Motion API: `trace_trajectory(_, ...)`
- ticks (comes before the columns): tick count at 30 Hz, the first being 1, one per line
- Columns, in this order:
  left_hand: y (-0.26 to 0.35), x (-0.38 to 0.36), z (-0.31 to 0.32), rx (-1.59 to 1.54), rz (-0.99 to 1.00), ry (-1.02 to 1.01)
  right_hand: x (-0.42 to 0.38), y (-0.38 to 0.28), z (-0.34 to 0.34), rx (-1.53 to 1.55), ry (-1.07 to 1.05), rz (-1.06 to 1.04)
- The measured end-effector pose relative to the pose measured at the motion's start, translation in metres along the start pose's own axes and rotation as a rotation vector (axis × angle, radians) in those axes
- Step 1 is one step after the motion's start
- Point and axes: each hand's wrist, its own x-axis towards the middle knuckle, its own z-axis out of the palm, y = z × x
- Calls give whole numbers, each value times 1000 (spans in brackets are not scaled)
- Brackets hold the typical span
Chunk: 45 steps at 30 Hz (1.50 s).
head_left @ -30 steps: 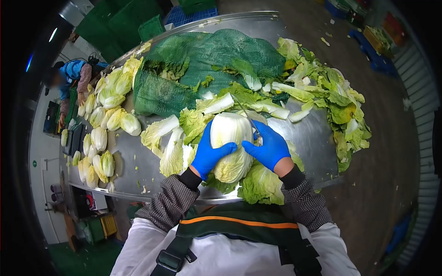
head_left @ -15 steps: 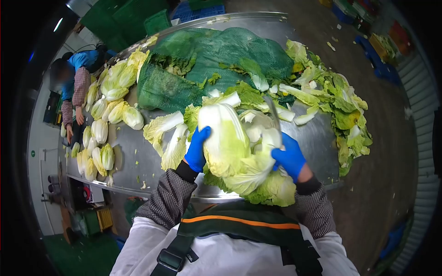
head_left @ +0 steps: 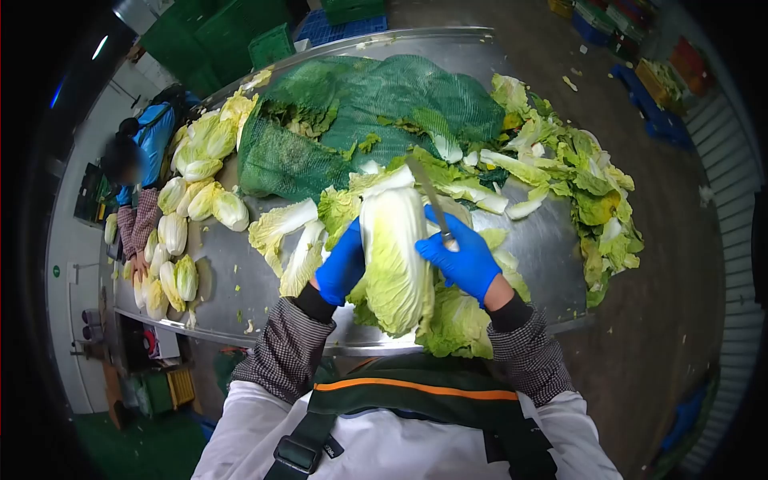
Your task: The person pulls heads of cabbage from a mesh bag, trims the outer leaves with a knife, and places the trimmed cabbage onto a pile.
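A pale napa cabbage (head_left: 392, 256) stands upright in front of me, its white stem end pointing away. My left hand (head_left: 342, 264), in a blue glove, is closed on its left side. A knife (head_left: 426, 188) is gripped in my gloved right hand (head_left: 464, 260), close against the cabbage's right side. Its blade points away and slightly left. Loose outer leaves (head_left: 460, 324) lie under and to the right of the cabbage. More cut leaves (head_left: 300, 244) rest just left of it.
A green mesh sack (head_left: 376, 112) lies across the metal table (head_left: 552, 256). Trimmed leaves (head_left: 596, 180) heap up along the right edge. Several trimmed cabbages (head_left: 172, 232) sit at the left, where another person's hand (head_left: 140, 264) reaches in. Green crates (head_left: 216, 40) stand behind.
Outer leaves have come away from the cabbage's right side and lie lower. My right hand has moved left with the knife, now tilted left. The other person's hands have shifted toward the near cabbages.
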Motion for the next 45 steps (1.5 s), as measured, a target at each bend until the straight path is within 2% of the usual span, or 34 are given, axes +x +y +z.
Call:
trace_trajectory(1, -10, -5, -2, 123, -3, 94, -4, -2, 6, -115, -5, -2)
trace_trajectory(3, -20, -5, -9, 287, 162, 154, -5, 5, 17, -303, 28, -62)
trace_trajectory(7, -20, -4, -2, 488, 333, 184, -7, 6, 14, -277, -20, -90)
trace_trajectory(12, -18, -1, 6, 500, 345, 214, -6, 17, 17, -205, 58, -218)
trace_trajectory(15, -26, 3, 0, 542, 343, 205, -8, 13, 11, -139, 11, -62)
trace_trajectory(18, -29, 7, -1, 582, 347, 188, -8, 19, 8, -149, 35, -67)
trace_trajectory(23, -36, 12, 3, 638, 328, 171, -9, 26, 2, 10, 17, 70)
trace_trajectory(29, -48, 17, -7, 517, 211, 132, -13, 35, -7, 47, 29, 150)
trace_trajectory(31, -47, 13, -15, 202, 108, 95, -15, 31, -10, 105, 23, 192)
trace_trajectory(33, -50, 2, -20, -262, -148, 130, -17, 15, -17, 212, 1, 236)
trace_trajectory(35, -46, -1, -14, -560, -122, 15, -25, 4, -21, 190, 27, 186)
trace_trajectory(36, -40, 0, -13, -726, -117, -112, -31, -4, -28, 175, 64, 157)
trace_trajectory(37, -51, -2, -11, -697, 114, -64, -35, -9, -37, 160, 99, 132)
trace_trajectory(39, -36, -8, -22, -610, 8, -51, -38, -17, -64, 50, 134, 218)
trace_trajectory(41, -34, -12, -36, -528, 111, -1, -22, 16, -70, -507, 335, 27)
trace_trajectory(43, -20, -7, -19, -453, 139, -6, -14, 19, -52, -879, 398, -66)
trace_trajectory(44, -13, 2, -2, -421, 126, -40, -11, 7, -39, -673, 295, -34)
trace_trajectory(45, -6, 8, 17, -393, 107, -64, -7, 2, -25, -443, 238, -183)
